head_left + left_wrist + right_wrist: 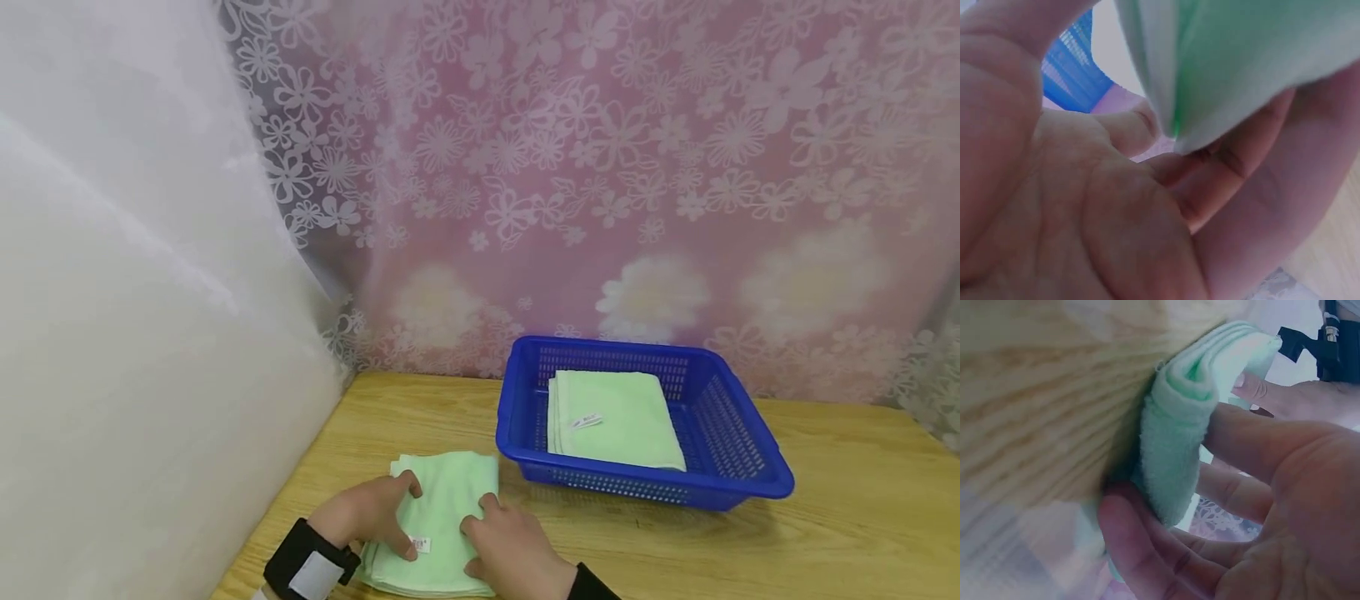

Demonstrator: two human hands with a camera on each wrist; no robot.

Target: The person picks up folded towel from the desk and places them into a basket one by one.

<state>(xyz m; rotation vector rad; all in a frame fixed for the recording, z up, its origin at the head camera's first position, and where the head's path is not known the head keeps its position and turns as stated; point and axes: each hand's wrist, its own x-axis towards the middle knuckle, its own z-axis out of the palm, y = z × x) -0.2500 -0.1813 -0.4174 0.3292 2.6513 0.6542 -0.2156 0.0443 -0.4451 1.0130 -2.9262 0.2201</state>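
Observation:
A folded pale green towel with a small white label lies at the table's front left. My left hand holds its left side, with the thumb on top near the label. Up close in the left wrist view, fingers pass beneath a corner of the towel. On the opposite side, my right hand grips the right edge. Its fingers curl round the thick folded layers of the towel in the right wrist view. Some fingertips of both hands are hidden by the cloth.
Behind and right of the towel stands a blue plastic basket with another folded green towel inside. The wooden table meets a pink flowered curtain at the back and a white sheet at the left.

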